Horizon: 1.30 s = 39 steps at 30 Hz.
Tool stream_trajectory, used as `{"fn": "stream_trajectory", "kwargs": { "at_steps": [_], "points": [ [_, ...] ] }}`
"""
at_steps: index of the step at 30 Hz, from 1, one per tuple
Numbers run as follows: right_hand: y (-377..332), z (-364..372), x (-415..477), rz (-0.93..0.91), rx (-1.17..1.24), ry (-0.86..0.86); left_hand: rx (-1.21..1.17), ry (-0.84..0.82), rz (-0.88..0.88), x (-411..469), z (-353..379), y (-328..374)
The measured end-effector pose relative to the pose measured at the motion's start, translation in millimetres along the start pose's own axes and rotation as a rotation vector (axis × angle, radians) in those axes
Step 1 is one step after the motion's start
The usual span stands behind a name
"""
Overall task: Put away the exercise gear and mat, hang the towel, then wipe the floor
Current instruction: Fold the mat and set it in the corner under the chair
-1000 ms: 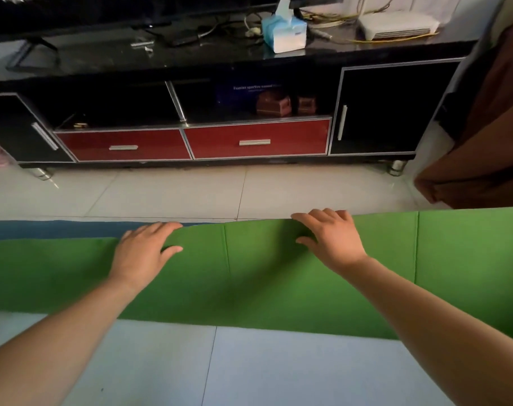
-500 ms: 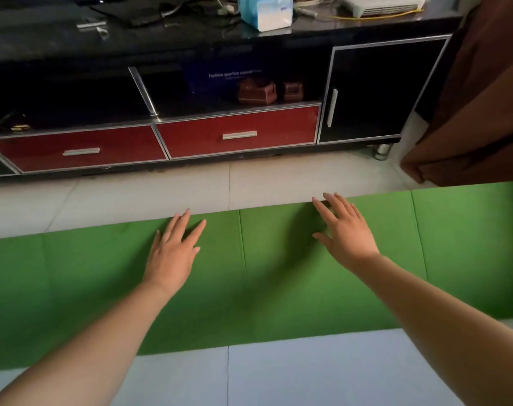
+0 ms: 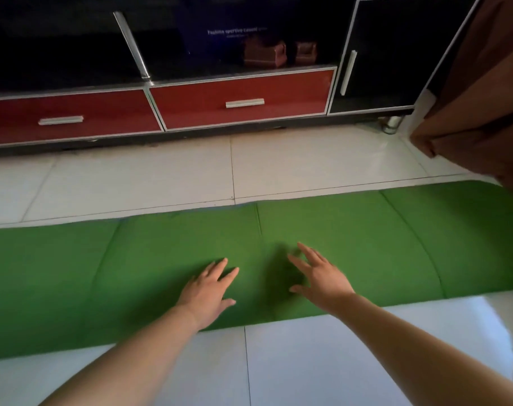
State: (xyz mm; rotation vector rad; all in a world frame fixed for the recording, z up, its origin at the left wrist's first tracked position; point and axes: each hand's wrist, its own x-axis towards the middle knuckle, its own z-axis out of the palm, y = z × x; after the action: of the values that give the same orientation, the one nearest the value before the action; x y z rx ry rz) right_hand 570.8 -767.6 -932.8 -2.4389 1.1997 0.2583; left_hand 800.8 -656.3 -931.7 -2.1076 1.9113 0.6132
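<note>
A green exercise mat (image 3: 366,244) lies folded into a long band across the white tiled floor (image 3: 161,183), with stitched seams dividing it into panels. My left hand (image 3: 208,291) lies flat on the mat near its front edge, fingers straight. My right hand (image 3: 319,276) hovers just above or lightly on the mat beside it, fingers spread and straight, casting a dark shadow to its left. Neither hand holds anything. No towel or other exercise gear is in view.
A black TV cabinet (image 3: 375,54) with two red drawers (image 3: 240,98) runs along the far side, a strip of bare tiles away from the mat. A brown curtain or cloth (image 3: 483,98) hangs at the right, reaching the mat's end.
Both hands have drawn back from the mat's far edge to its near half and come closer together. The view has moved closer and tilted down, and the blue layer at left is gone from sight.
</note>
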Motion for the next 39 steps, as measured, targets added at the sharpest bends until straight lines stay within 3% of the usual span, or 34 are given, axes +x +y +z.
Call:
{"fn": "stream_trajectory", "kwargs": {
  "at_steps": [10,21,39],
  "points": [
    [7,41,8,0.027,0.026,-0.040,-0.074,-0.176,-0.029,2,31,6],
    [25,40,-7,-0.119,-0.009,-0.016,-0.048,-0.102,0.033,2,39,4],
    [34,36,-17,-0.097,-0.027,-0.031,0.061,-0.142,0.049,4,28,24]
  ]
}}
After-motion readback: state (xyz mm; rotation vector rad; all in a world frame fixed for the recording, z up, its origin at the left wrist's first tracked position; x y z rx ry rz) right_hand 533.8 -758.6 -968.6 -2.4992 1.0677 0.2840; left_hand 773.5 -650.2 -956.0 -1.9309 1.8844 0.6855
